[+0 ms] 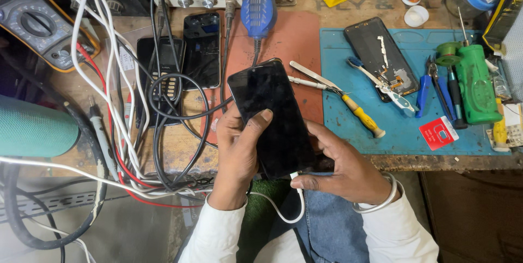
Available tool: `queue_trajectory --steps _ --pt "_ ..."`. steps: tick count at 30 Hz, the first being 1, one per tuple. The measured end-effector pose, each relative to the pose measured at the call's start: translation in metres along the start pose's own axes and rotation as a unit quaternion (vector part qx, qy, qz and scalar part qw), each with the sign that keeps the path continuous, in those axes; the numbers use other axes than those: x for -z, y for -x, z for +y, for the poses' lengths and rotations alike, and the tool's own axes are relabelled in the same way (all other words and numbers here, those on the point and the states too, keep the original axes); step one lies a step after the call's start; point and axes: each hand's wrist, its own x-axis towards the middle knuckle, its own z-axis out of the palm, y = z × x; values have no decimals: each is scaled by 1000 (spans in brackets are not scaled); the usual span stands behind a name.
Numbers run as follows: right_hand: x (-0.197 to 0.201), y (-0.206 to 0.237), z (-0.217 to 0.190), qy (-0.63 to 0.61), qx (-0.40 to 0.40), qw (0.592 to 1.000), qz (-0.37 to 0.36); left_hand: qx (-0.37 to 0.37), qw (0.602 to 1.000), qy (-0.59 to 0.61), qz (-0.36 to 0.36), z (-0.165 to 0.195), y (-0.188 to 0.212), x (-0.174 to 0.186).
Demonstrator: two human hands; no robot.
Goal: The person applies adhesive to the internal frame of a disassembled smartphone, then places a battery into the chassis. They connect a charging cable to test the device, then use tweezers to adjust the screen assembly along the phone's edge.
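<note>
Cluttered repair bench (pixel 163 154), worn wood, viewed from above; landmark is the blue mat (pixel 403 132) at right.

Far left of the mat: a multimeter (pixel 38 18) and a tangle of white, red and black leads (pixel 120 132) draped over two idle handsets (pixel 201 50). Just left of the mat, at the bench's near edge, the phone (pixel 275 118) is held off the surface, screen dark. The left hand (pixel 237 159) is clamped along its left side, thumb across the glass. The right hand (pixel 343 167) is closed on the lower right corner, fingertips pinching the white cable (pixel 291 208) at the bottom port. On the mat: tweezers (pixel 316 78), a yellow-handled screwdriver (pixel 362 116), an opened phone back (pixel 381 59), pliers (pixel 427 86), a green tool (pixel 474 83).

Risks, as judged: the phone hangs partly past the bench edge, so a slipped grip would drop it to the lap or floor. A sideways pull on the cable could strain the port. Leads close on the left could snag a wrist.

Open room: little on the left; some bare mat near its front edge.
</note>
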Motion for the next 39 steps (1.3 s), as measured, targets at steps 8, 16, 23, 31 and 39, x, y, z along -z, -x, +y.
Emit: queue_trajectory --steps 8,16,23,31,39 --pt "-3 -2 -7 -32 -8 999 -8 0 1000 -7 3 1 0 0" --pt "-25 19 9 -21 -20 991 128 -24 999 21 16 2 1 2" --pt "-59 38 31 -171 -100 957 214 -41 999 24 15 -3 2 4" --pt "-68 39 31 -91 -61 965 238 -42 999 -4 5 1 2 3" --pt "-72 39 38 -90 -30 966 242 -19 999 40 9 0 0 5"
